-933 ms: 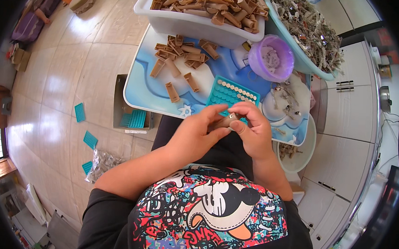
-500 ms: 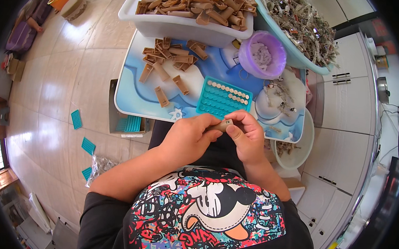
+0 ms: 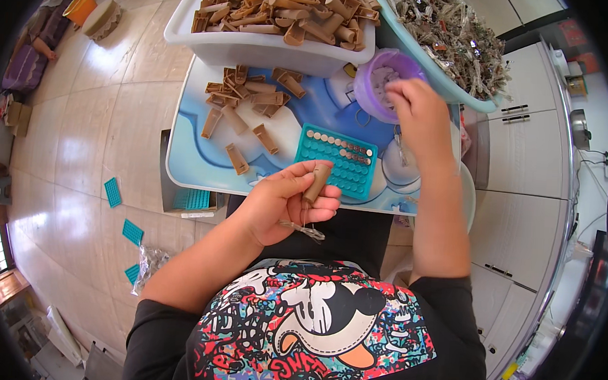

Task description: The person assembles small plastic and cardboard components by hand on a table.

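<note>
My left hand [image 3: 286, 199] is closed around a brown plastic tube [image 3: 315, 185], held upright at a slant between thumb and fingers. A thin bundle of wire [image 3: 305, 229] hangs below the tube. My right hand [image 3: 418, 113] reaches over the purple bowl [image 3: 372, 90], its fingers curled together at the pale small pieces [image 3: 384, 76] inside. Whatever sits between those fingertips is hidden. Just beyond my left hand lies a teal tray [image 3: 349, 185] of round wells, with small silver button cells [image 3: 327, 140] in some rows.
Loose brown shells [image 3: 235, 120] lie on the blue patterned table [image 3: 185, 157]. A white tub [image 3: 270, 54] heaped with more shells stands behind. At the far right is a light-blue basin [image 3: 484, 105] of tangled wires. Teal trays [image 3: 132, 232] lie on the floor at left.
My right hand has left the brown tube and moved up and right to the purple bowl. My left hand keeps the tube, now turned more upright, with wire showing below.
</note>
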Demonstrator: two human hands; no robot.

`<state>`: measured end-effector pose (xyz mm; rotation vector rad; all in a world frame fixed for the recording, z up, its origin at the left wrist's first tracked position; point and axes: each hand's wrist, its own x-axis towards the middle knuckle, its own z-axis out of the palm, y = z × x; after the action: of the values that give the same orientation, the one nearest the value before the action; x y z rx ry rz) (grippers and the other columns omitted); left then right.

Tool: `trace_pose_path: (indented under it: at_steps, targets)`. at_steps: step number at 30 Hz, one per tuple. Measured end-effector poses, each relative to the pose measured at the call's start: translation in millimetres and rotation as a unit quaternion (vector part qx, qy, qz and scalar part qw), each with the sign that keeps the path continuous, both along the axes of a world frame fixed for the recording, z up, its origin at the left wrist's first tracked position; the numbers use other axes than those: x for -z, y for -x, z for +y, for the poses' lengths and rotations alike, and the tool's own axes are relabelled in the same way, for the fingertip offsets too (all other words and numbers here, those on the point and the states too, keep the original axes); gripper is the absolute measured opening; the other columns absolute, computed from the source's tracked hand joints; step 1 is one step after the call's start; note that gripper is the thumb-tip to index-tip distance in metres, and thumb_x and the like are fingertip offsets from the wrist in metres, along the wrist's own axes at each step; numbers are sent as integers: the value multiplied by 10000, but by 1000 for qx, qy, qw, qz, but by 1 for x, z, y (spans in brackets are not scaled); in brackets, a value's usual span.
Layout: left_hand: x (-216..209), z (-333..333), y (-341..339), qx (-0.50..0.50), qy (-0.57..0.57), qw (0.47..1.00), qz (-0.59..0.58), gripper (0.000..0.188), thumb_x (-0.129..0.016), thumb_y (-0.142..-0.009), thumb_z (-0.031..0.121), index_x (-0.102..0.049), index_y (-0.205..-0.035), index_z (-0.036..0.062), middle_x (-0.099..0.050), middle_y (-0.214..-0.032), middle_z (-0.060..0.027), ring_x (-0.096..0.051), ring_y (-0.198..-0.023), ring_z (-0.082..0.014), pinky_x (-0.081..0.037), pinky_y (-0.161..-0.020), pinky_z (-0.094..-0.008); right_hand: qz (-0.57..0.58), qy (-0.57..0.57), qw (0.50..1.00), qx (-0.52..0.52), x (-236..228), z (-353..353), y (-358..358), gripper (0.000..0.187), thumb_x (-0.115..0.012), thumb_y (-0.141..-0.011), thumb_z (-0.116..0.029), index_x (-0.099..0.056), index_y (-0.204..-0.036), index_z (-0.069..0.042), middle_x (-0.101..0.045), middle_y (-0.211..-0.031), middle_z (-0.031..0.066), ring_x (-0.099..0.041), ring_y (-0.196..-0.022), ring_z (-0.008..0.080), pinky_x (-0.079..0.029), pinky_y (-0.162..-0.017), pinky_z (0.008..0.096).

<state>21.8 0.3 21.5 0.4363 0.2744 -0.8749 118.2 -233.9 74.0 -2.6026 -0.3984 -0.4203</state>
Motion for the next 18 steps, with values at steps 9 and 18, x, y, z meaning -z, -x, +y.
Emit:
trace_pose_path:
  at_steps: [9, 18]
  targets:
    - [0, 1, -1, -33, 19, 999, 24, 349, -363, -976, 185, -376, -1280, 15, -555, -1079, -178, -629, -869, -239, -560, -783, -318, 192, 238, 952, 30, 15, 5, -62, 195, -587, -754, -100, -656, -931, -56, -642, -937, 168, -611, -871, 349, -479, -772, 412]
    - [4, -2, 6, -28, 17, 999, 23, 301, -470, -942, 154, -457, -1187, -21, -562, -1085, -132, -600, -940, -197, -522, -827, -295, -58, -25, 998, 9, 7, -1, -18, 103, -624, -785, -135, -632, -841, -49, -642, -765, 96, -604, -672, 244, -475, -611, 338]
